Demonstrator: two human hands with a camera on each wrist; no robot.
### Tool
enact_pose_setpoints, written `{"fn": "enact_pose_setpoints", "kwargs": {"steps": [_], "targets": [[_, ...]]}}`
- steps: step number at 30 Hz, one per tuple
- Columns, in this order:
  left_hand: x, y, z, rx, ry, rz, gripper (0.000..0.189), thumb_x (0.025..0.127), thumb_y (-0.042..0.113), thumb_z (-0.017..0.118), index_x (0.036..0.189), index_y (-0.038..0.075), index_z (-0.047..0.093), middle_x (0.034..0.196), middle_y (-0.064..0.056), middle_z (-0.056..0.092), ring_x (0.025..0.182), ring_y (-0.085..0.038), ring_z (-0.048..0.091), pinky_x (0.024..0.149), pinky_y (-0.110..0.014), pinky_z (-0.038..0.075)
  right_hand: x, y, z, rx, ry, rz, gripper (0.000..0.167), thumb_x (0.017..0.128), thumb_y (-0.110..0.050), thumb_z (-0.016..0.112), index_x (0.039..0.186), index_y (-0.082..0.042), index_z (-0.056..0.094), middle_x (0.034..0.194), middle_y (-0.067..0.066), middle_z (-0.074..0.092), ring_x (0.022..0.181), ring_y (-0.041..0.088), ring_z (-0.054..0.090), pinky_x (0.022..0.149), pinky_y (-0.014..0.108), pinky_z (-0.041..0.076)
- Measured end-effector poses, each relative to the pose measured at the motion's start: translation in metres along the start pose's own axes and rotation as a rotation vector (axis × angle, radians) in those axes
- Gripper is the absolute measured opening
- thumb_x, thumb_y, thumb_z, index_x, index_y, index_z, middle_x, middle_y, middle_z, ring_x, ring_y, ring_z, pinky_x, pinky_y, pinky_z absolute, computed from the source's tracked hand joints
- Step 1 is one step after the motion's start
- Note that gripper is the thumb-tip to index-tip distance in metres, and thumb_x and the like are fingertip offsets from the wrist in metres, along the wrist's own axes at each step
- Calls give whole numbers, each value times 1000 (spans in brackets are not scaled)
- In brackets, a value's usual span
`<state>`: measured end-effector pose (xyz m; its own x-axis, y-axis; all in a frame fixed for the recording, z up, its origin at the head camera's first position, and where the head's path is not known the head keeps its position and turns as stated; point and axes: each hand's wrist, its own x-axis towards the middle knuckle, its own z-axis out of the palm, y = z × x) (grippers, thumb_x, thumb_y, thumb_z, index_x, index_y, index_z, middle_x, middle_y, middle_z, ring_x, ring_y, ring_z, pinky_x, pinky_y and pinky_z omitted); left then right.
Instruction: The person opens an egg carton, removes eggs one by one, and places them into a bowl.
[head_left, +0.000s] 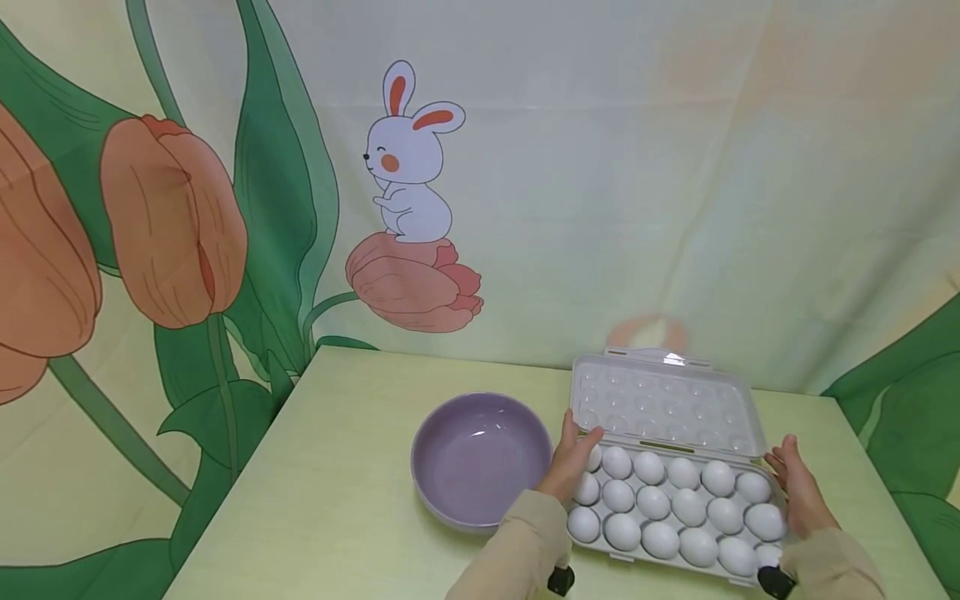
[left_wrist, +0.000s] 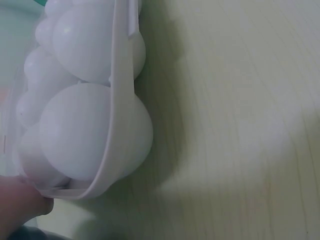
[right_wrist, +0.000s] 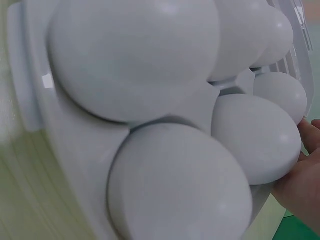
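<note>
In the head view, the carton is seen right of the bowl, its lid already raised and its visible cups filled; no egg is seen in the bowl. Its ends are flanked by the left hand and right hand, fingers fairly straight. In the left wrist view, the carton's corner is touched. In the right, fingers are partly hidden; their pressure cannot be told.

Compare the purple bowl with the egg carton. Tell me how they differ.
Colour: the bowl is purple, while the egg carton is whitish.
Shape: the bowl is round; the carton is oblong with rounded corners.
Build: the bowl is lidless, while the carton has an attached lid, folded open.
Contents: the carton holds white eggs; none show in the bowl.
Shared: both sit on the table.
</note>
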<state>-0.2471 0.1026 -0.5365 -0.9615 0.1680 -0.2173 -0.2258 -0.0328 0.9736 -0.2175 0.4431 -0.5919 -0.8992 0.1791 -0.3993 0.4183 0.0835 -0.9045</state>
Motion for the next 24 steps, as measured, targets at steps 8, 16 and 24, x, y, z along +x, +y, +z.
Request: {"fn": "enact_pose_setpoints", "kwargs": {"steps": [8, 16, 24], "targets": [[-1, 1, 1, 11, 1, -5, 81, 86, 36, 51, 141, 2, 3, 143, -24, 17, 133, -34, 15, 107, -48, 10, -33, -30, 18, 14, -10, 20, 93, 78, -72, 9, 138, -5, -14, 143, 13, -15, 132, 34, -16, 101, 59, -12], [-5, 2, 1, 52, 22, -29, 83, 84, 38, 53, 141, 4, 4, 143, -22, 21, 133, -33, 18, 107, -49, 10, -43, -37, 23, 1, -31, 31, 90, 79, -71, 7, 137, -7, -16, 143, 11, -17, 131, 32, -19, 102, 57, -11], [-10, 2, 1, 77, 40, -24, 82, 83, 37, 54, 141, 2, 6, 143, -22, 22, 132, -34, 19, 107, -48, 12, -7, -2, 2, -6, -38, 26, 91, 77, -73, 7, 139, -10, -14, 144, 9, -14, 131, 32, -20, 100, 59, -13]]}}
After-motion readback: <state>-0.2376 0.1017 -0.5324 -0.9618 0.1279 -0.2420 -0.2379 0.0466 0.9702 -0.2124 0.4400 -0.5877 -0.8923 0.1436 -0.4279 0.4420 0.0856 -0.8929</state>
